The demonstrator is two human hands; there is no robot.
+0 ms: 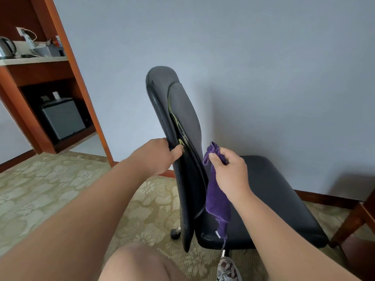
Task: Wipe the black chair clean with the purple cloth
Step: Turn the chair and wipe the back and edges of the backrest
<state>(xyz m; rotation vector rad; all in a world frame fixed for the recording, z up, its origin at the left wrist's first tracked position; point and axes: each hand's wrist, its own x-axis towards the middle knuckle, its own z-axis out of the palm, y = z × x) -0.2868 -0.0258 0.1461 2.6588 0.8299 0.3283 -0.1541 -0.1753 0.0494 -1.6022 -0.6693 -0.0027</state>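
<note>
Left hand (160, 157) grips chair (178, 122), kettle (7, 47) behind

Left hand (160, 157) gripping, right hand (229, 173) pinching

1. My left grip (160, 157) curls round the edge of the black chair (272, 191)'s backrest, at the centre of view.
2. My right grip (229, 171) pinches the top of the purple cloth (217, 201) just at three o'clock of the backrest. The cloth hangs down over the seat.
3. At ten o'clock a wooden shelf unit (60, 27) holds a kettle (7, 47), with a grey fridge (63, 118) below.
4. Patterned carpet (40, 189) lies at eight o'clock and my shoe (228, 270) at six.
</note>
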